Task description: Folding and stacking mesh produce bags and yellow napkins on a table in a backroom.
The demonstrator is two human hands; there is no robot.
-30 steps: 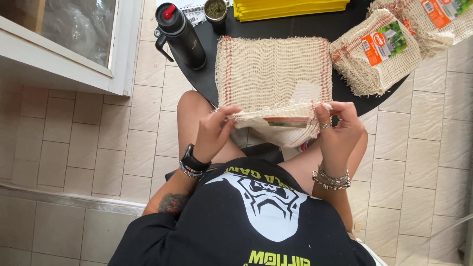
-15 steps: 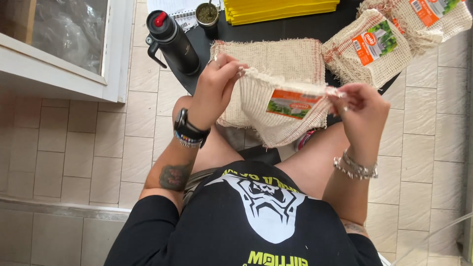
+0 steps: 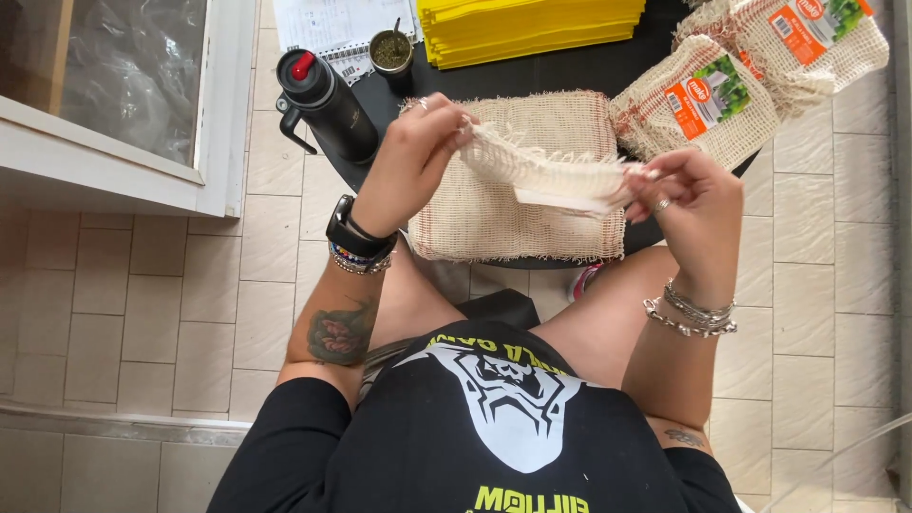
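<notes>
Folded cloth (image 3: 551, 176) stretching left-right btwn both hands, above flat cloth (image 3: 513, 223). Left hand (image 3: 413, 157) pinching left end, right hand (image 3: 689, 204) pinching right end.

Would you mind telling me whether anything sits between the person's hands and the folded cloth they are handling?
Nothing visible does. The left hand and the right hand each pinch one end of the folded cloth directly, held up above the flat cloth on the black table.

The cloth (image 3: 546, 171) is cream, open-weave, fringed. The mat (image 3: 494, 209) under it is beige with reddish edge lines. The table (image 3: 560, 71) is black, the flask (image 3: 323, 90) black, red-capped, the stack (image 3: 532, 28) yellow; packs (image 3: 708, 109) carry orange-green labels, possibly leaf-printed.
</notes>
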